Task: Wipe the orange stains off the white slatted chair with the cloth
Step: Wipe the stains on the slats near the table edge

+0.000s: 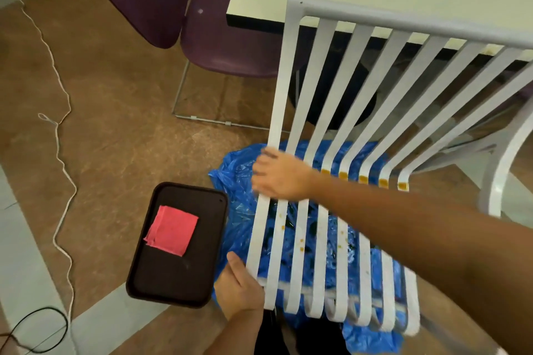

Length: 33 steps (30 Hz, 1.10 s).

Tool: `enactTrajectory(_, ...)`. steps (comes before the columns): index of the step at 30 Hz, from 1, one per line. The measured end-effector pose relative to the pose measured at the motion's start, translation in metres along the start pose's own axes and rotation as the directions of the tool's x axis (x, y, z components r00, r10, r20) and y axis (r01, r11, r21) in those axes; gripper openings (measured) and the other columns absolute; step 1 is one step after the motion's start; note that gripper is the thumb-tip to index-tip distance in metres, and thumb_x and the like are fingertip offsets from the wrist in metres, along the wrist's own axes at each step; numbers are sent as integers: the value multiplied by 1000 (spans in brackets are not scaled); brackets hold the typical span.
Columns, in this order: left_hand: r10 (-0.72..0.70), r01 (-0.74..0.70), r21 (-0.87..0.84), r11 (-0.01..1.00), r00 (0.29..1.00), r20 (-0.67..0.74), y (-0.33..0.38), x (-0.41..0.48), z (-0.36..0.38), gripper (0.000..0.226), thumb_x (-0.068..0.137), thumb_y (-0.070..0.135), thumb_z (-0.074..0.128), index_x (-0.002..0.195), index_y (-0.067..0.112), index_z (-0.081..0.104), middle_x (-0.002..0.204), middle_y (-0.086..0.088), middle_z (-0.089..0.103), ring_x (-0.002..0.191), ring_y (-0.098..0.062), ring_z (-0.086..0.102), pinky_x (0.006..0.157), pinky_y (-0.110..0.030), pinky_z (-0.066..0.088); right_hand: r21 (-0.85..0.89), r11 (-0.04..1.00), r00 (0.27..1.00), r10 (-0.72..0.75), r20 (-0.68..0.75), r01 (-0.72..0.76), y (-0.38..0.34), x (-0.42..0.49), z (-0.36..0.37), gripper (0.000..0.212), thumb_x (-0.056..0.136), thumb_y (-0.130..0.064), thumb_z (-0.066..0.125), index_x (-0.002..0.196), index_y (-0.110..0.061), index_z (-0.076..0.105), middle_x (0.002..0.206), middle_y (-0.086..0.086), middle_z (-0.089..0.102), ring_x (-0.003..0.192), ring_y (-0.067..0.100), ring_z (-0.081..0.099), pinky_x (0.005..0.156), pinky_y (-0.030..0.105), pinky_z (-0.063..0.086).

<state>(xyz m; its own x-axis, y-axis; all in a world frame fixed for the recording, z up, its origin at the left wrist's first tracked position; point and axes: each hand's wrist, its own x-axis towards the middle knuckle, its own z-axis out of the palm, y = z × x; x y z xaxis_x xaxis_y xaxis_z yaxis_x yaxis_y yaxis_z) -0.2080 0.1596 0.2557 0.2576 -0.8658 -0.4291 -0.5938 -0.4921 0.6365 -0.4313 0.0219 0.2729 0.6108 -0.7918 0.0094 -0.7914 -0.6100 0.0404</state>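
The white slatted chair point(326, 124) stands on a crumpled blue plastic sheet point(230, 179) spread on the floor, and as far as I can judge the wiping has not begun. A row of thick orange stains point(362, 179) sits where the slats bend from back to seat, and smaller orange flecks dot the seat slats nearer the front edge. Just beside the seat's left edge lies a dark brown rectangular tray point(144, 282), and the pink folded cloth point(171, 230) rests in its far half, well clear of both my hands. My right hand point(277, 176) reaches across the seat to the outermost left slat at the bend. It is blurred, so I cannot tell whether its fingers curl round the slat or only lie over it. My left hand point(242, 282) grips the seat's front left corner, fingers tucked under the outer slat, thumb along its edge. Everything is left to do: pick up the cloth, then rub off every stain.
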Motion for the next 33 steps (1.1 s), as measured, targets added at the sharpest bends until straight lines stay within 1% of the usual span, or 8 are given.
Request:
enactTrajectory(4, -10, 10, -44, 999, 1000, 0, 2, -2, -1, 83, 90, 71, 14, 61, 10, 61, 61, -8, 63, 61, -29, 62, 64, -49, 54, -376, 926, 997, 51, 63, -23, 113, 32, -56, 28, 101, -33, 44, 96, -20, 68, 92, 4, 62, 104, 28, 58, 121, 54, 21)
enactTrajectory(7, -15, 15, -31, 999, 1000, 1, 2, -2, -2, 81, 92, 69, 15, 58, 9, 57, 55, -6, 59, 55, -26, 60, 58, -46, 52, -609, 759, 973, 168, -159, -231, 161, 46, -106, 32, 103, -26, 37, 96, -13, 66, 89, 6, 56, 111, 29, 56, 122, 52, 14)
enactTrajectory(11, -22, 22, -21, 1000, 1000, 6, 5, -3, -4, 72, 105, 53, 25, 56, 7, 53, 55, -6, 57, 54, -24, 57, 58, -42, 51, -691, 623, 926, 171, -337, -367, 180, 44, -126, 29, 107, -18, 32, 107, -12, 61, 109, 7, 61, 119, 28, 56, 116, 56, 32)
enactTrajectory(18, -15, 15, -22, 1000, 1000, 20, 9, -2, -5, 59, 106, 33, 37, 56, 7, 53, 53, -7, 56, 53, -25, 57, 54, -38, 46, -486, 650, 803, 377, -461, -584, 187, 46, -144, 35, 108, -32, 28, 122, -14, 55, 119, 8, 61, 119, 29, 55, 114, 48, 30)
enactTrajectory(22, -49, 49, -25, 998, 999, 19, 10, -2, -6, 56, 106, 32, 38, 55, 14, 53, 55, -3, 56, 55, -20, 55, 54, -33, 43, -165, 572, 584, 705, -401, -804, 183, 33, -156, 48, 105, -31, 15, 117, -8, 56, 115, 15, 61, 105, 35, 53, 92, 46, 36)
enactTrajectory(29, -81, 81, -44, 996, 997, 7, 21, -3, -7, 50, 104, 30, 42, 55, 32, 53, 57, 15, 53, 58, -16, 56, 60, -30, 43, 59, 229, 160, 820, -550, -972, 166, 22, -139, 45, 103, -31, 23, 98, -10, 62, 96, 11, 63, 90, 35, 53, 79, 45, 36)
enactTrajectory(31, -73, 73, -42, 996, 997, -6, 23, -4, -7, 51, 104, 29, 43, 55, 31, 54, 57, 14, 53, 58, -15, 56, 57, -28, 40, 45, 257, 196, 828, -525, -965, 163, 36, -139, 40, 100, -29, 25, 100, -11, 61, 98, 10, 62, 91, 34, 53, 80, 44, 37)
enactTrajectory(33, -70, 70, -38, 997, 997, -19, 24, -5, -8, 51, 105, 28, 43, 55, 30, 55, 57, 13, 54, 58, -14, 56, 57, -28, 38, 18, 382, 322, 802, -503, -924, 158, 57, -137, 42, 103, -33, 25, 108, -11, 61, 105, 10, 62, 97, 34, 53, 83, 44, 37)
